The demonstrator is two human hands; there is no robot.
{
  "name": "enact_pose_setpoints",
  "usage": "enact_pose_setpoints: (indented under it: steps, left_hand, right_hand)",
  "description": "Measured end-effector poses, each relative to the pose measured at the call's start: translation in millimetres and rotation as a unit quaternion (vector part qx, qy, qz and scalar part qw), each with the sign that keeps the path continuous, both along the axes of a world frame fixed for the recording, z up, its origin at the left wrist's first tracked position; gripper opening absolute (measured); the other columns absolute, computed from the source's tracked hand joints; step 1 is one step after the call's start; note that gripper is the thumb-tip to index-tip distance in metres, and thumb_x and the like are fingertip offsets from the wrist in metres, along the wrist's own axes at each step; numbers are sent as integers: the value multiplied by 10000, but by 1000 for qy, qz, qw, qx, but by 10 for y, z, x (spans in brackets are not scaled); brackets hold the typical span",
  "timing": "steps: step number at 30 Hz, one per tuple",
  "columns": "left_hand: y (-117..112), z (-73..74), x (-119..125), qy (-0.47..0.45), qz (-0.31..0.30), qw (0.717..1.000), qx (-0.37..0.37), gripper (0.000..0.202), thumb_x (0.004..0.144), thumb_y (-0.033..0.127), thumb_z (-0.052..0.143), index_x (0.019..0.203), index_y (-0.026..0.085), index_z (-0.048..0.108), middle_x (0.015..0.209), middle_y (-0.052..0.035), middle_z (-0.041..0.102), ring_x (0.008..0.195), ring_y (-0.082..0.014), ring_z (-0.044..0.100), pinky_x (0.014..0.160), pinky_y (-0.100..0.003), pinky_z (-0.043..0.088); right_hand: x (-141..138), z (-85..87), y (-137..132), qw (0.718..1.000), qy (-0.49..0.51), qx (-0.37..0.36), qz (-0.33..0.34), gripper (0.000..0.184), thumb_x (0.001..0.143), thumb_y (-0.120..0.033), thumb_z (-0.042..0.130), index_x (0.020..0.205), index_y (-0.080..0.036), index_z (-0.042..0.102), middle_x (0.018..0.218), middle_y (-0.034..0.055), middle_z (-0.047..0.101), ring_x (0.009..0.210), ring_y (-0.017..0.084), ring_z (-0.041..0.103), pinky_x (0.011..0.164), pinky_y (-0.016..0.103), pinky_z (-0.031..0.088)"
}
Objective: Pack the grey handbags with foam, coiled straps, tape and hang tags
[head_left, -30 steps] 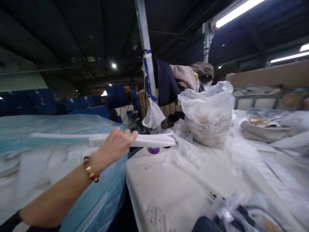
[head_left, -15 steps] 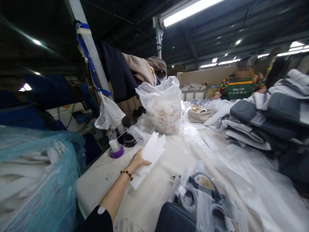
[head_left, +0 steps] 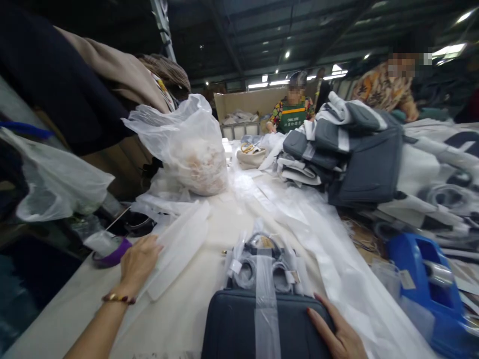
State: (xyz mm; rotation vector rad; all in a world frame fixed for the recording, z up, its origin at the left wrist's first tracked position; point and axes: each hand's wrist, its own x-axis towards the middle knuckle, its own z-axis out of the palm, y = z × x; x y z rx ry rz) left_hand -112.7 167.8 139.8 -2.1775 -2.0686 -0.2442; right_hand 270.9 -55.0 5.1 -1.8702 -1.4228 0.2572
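My left hand, with a beaded bracelet at the wrist, is at the left edge of some thin white sheets. Its fingers are curled together against the sheets, somewhat blurred. In front of me lies a dark blue-grey bag with a clear plastic strip down its middle. Wrapped handles and straps are bundled at its far end. My right hand grips the bag's right side, thumb on top and fingers along the edge. The bag's near end is out of frame.
A translucent bag of scraps stands behind the sheets. A purple tape roll sits at left. Plastic film runs along the right. Further right are stacked dark bags and a blue tape dispenser. Two co-workers are beyond.
The view has swung right and closer to the bag. My right hand has come into view on the bag. My left hand has shifted from over the sheets to their left edge.
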Motion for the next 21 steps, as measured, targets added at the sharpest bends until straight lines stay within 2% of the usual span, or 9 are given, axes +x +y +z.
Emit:
enact_pose_setpoints:
  steps: [2,4,6,7,9,11,15,18,21]
  left_hand:
    - [-149,152,162,-53,-1,999,7,306,890,313,327,1013,151,555,1038,-154,626,942,-294,599,806,-419,459]
    - [-369,271,403,-231,7,971,-61,283,827,412,431,947,192,562,916,-78,657,837,-262,625,720,-355,487]
    - [-627,298,702,-408,-54,880,-238,322,769,496,495,897,209,569,826,-27,670,721,-228,634,609,-301,491]
    - [-754,270,862,-424,-104,840,-323,318,746,498,515,846,204,583,774,-17,667,667,-213,624,559,-280,474]
    - [-975,155,1170,-359,-227,815,-395,192,740,373,534,752,195,604,704,0,646,631,-174,594,538,-242,434]
    - [-1123,27,1432,-234,-366,823,-366,40,694,235,581,688,198,591,684,13,636,627,-147,570,566,-227,418]
    - [-1167,7,1766,-16,-545,797,-260,93,716,215,645,788,210,586,802,-18,667,730,-184,596,690,-289,456]
    - [-1041,171,1915,17,-574,801,-168,551,701,273,706,1199,203,479,1172,-119,608,1091,-297,535,931,-445,403]
    - [-926,265,2090,58,-587,790,-168,869,660,238,732,1381,173,251,1415,-178,395,1315,-333,323,1063,-507,264]
  right_hand:
    - [-24,87,-23,994,-89,63,-18,379,871,-407,518,1151,-155,563,1060,95,685,932,228,670,781,303,573]
    - [-67,247,-46,977,-161,138,-16,423,875,-351,534,1232,-129,488,1114,135,636,994,243,637,829,345,557]
    - [-109,492,-54,959,-202,198,9,453,864,-240,555,1290,-141,437,1155,137,591,1071,240,584,885,360,523]
    - [-125,640,-50,949,-219,225,21,470,848,-188,569,1297,-153,436,1154,128,585,1100,235,559,906,357,505]
    - [-147,954,-28,926,-272,257,52,468,819,-136,586,1271,-181,476,1136,103,607,1150,236,519,953,373,461]
    - [-153,1235,-14,904,-339,232,117,397,826,-149,560,1216,-213,528,1111,71,645,1169,240,509,990,409,418]
    - [-42,1483,-133,917,-322,47,231,160,875,-197,457,894,-226,613,785,26,690,755,167,655,693,269,521]
    - [227,1383,-379,953,-250,-30,170,226,904,-274,431,751,-247,594,635,5,651,531,134,620,482,200,472]
    - [527,1169,-668,988,-152,-14,-4,279,888,-416,430,755,-265,623,652,4,677,517,143,639,471,188,483]
